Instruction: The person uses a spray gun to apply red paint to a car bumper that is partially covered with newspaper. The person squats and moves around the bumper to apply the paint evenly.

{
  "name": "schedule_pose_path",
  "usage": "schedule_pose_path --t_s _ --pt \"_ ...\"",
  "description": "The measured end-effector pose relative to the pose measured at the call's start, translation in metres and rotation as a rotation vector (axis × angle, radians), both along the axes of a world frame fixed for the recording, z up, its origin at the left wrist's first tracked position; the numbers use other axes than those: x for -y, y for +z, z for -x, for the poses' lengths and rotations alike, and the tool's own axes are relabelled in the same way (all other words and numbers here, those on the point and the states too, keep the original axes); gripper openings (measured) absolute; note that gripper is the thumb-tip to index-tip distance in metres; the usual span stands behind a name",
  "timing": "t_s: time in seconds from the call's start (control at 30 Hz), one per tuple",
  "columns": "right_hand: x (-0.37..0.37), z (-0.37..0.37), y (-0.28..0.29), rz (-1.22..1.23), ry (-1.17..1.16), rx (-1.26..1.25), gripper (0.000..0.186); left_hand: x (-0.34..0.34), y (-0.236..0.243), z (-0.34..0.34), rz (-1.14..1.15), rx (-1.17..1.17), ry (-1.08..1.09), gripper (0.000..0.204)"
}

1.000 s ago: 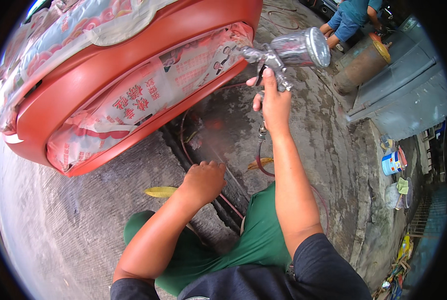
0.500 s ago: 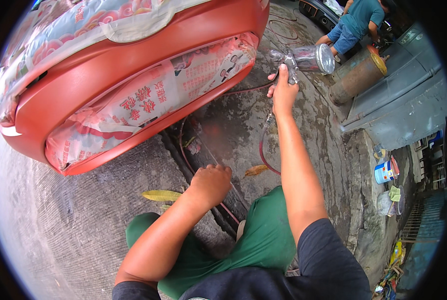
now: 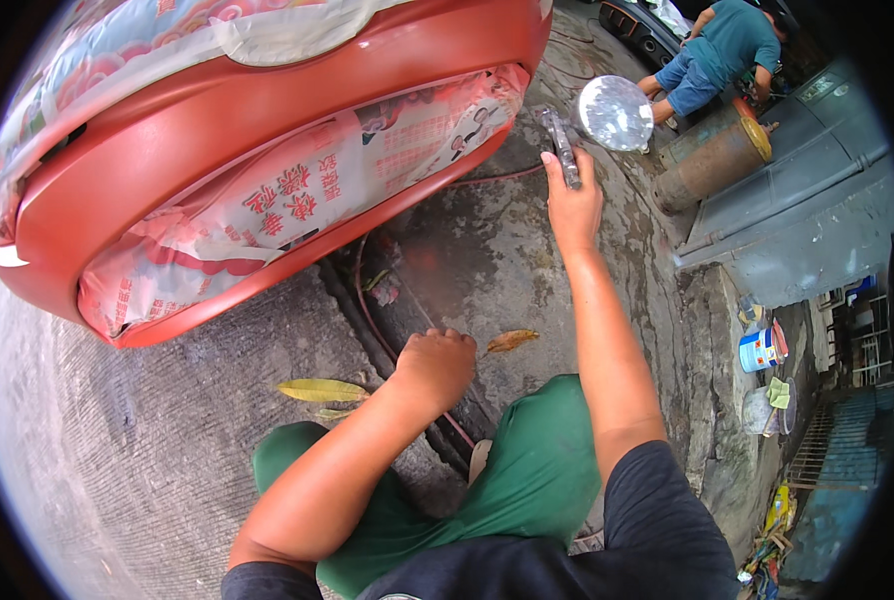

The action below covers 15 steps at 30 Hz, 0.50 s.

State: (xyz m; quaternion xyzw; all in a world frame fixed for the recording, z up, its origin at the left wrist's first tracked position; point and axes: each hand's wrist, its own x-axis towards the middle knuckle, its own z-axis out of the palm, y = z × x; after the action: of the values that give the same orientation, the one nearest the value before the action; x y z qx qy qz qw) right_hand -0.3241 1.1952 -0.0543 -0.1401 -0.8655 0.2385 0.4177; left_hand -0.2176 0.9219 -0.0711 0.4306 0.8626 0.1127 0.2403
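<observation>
Chrome-bright spray gun (image 3: 592, 125) sits at about 1 o'clock in our view, its shiny round cup facing up toward us and the darker metal body and handle running down from it toward 6 o'clock, straight into our right hand (image 3: 572, 205). That hand is wrapped tight round the handle, fingers closed on it, arm stretched well out ahead of us. From the grip, the gun's long axis points up and slightly left, toward the red bumper (image 3: 267, 130) at 10 to 11 o'clock, and its tip lies just beside the bumper's right end; we cannot tell the nozzle's exact aim. Right hand is clearly the nearer one, left is well apart. Our left hand (image 3: 437, 365) is balled into a loose fist at 6 o'clock, near centre, holding nothing we can see, hovering over or resting near a thin red hose (image 3: 367, 320) that trails on the stained concrete floor (image 3: 487, 260). Bumper has printed paper masking (image 3: 297, 195) taped across its lower recess. Yellow leaf (image 3: 322, 390) lies at 7 o'clock. Another person (image 3: 722, 55) crouches at 1 o'clock beyond a rusty cylinder (image 3: 712, 165).
</observation>
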Motion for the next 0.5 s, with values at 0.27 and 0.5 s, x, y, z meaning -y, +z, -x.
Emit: schedule_pose_path --t_s 0.27,0.5 --pt "0.009 0.013 0.003 0.113 0.035 0.138 0.048 0.005 0.002 -0.001 0.005 -0.024 -0.009 0.041" --pt "-0.015 0.018 -0.019 0.24 -0.125 0.181 0.046 0.008 -0.006 0.002 -0.02 -0.034 -0.007 0.041"
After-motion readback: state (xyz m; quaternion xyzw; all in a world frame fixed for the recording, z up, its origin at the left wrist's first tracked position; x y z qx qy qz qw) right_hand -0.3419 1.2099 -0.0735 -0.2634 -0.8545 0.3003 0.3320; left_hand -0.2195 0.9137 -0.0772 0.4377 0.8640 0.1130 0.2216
